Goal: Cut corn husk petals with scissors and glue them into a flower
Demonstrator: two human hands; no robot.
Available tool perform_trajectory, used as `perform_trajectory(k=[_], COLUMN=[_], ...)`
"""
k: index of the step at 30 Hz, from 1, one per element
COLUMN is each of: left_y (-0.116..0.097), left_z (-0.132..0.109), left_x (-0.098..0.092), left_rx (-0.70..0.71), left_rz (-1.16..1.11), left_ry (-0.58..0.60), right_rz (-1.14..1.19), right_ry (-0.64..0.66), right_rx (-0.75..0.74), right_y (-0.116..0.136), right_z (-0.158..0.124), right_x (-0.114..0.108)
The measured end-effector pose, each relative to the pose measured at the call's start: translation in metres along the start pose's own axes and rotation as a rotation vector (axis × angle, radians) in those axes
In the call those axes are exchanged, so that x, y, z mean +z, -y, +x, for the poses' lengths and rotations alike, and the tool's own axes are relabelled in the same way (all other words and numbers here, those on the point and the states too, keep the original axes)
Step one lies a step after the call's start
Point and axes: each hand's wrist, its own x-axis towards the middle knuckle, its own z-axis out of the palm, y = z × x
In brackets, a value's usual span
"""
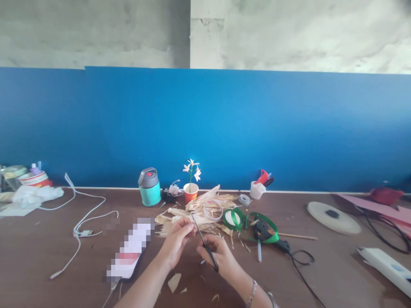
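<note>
My right hand grips a pair of scissors, its dark handle in the fingers and its blades pointing up and left. Close beside the blades, my left hand is closed in a pinch; whatever lies between its fingertips is too small to make out. Just beyond both hands spreads a pile of dry, pale corn husks. A roll of clear tape rests on the husks, with a spool of green ribbon to its right. Small cut scraps lie on the table below my hands.
Behind the husks stands a red paper cup holding a white artificial flower. A teal flask is left of it. On the right are a black glue gun with a cord and a white disc. White cables trail across the left.
</note>
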Motion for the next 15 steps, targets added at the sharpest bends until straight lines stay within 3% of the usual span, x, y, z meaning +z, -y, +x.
perform_trajectory(k=[15], left_y=[-0.0086], left_z=[-0.0009], left_x=[-0.0037], left_rx=[-0.04], left_rz=[0.096], left_ry=[0.023], right_rz=[0.094], right_ry=[0.045], right_rx=[0.094], right_y=[0.008], right_z=[-0.0029], right_x=[-0.0018])
